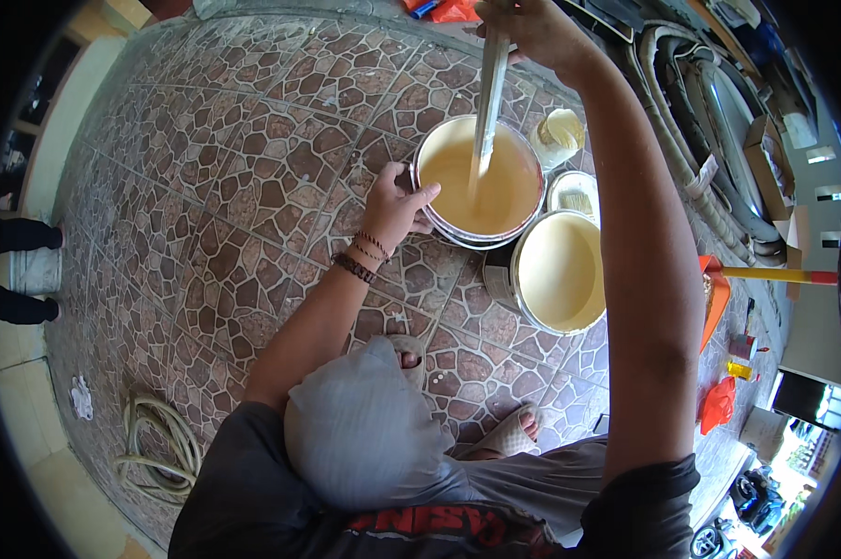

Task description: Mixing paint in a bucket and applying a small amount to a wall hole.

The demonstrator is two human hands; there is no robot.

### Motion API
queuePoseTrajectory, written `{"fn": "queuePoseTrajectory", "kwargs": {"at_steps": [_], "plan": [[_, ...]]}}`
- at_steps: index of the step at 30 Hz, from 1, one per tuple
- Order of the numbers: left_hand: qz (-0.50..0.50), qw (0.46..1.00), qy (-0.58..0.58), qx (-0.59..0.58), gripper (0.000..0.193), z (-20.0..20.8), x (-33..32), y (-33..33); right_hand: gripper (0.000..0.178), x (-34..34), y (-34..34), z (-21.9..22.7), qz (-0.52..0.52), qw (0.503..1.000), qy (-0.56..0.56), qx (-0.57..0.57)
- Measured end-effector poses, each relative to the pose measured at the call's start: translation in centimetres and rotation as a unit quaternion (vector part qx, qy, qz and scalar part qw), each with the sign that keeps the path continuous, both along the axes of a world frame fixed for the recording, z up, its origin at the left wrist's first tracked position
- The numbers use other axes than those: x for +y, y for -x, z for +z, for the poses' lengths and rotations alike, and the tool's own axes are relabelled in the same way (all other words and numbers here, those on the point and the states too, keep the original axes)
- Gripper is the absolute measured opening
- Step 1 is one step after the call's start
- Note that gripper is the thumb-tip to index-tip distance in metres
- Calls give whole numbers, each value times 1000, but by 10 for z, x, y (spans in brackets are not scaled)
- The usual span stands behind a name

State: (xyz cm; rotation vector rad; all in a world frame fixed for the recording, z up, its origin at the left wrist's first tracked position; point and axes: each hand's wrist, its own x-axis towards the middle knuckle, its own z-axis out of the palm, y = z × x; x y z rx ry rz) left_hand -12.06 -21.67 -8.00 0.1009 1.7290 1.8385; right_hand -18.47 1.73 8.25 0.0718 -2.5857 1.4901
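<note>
four containers stand close together on the brown, stone-patterned tile floor [252, 196] in front of the person. the largest in view, a wide round bucket with a dark-streaked rim [530, 216], holds smooth, creamy tan paint [448, 182], its surface below the rim. a long, narrow, whitish stick [491, 88] slants down into it, the lower end dipping into the paint. the right hand [532, 37], high at the upper edge, has its fingers closed round the top of the stick. the left hand [400, 202] grips the near left side of the bucket, thumb over the rim and fingers against the outer wall.

just beside it, toward the person, stands a second round bucket with a dark patch on its outer wall [501, 278], holding pale cream-yellow paint [558, 268]; the right forearm hides part of its right edge. beyond, to the right of the first bucket, is a small whitish pot smeared with cream paint [558, 136]; how full it is cannot be told. between this pot and the second bucket sits a small, shallow white tub [562, 183], with pale brush bristles [579, 202] showing inside. at the far left, a whitish bucket [38, 272] stands between another person's dark-trousered legs [20, 237]; its contents are hidden.
</note>
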Motion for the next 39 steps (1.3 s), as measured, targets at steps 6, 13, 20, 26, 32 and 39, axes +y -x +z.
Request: {"fn": "queuePoseTrajectory", "kwargs": {"at_steps": [6,13,20,26,32,39], "plan": [[-24,1000,7,4,33,4,-2,3,36,-7,35,-34,22,987,70,-144],[-58,995,68,54,32,11,-1,14,40,4,28,-51,-86,987,46,-132],[-91,988,105,61,37,10,-5,20,53,32,16,-52,-30,988,29,-151],[-80,990,107,49,36,13,-1,20,82,120,-57,-88,-199,963,-129,-124],[-84,968,192,135,42,14,3,22,120,126,-105,-168,-240,946,-145,-165],[-53,930,292,217,54,13,4,15,106,117,-94,-186,-271,934,-168,-163]]}}
